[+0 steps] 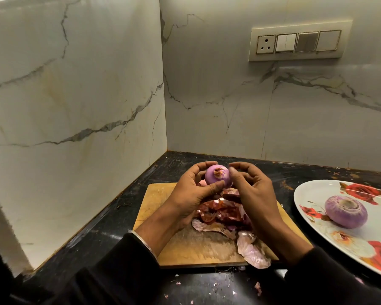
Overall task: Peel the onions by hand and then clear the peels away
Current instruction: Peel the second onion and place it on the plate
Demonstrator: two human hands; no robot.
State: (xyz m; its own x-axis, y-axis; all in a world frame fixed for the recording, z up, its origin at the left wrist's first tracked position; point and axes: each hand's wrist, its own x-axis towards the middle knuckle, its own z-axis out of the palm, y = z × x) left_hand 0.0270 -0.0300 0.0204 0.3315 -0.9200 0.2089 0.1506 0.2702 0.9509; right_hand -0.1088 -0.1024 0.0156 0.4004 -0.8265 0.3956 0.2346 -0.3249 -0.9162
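One peeled onion [346, 214] sits on the flowered plate [312, 194]. The left hand [190, 192] grips a nearly bare second onion [216, 176]; the right hand [250, 190] has its fingers curled, touching it. The peels [224, 216] on the cutting board [154, 201] still need clearing.

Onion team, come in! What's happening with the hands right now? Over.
Left hand holding peeled onion; right hand picking at its top. Second peeled onion on plate. Peels piled on board, uncleared.
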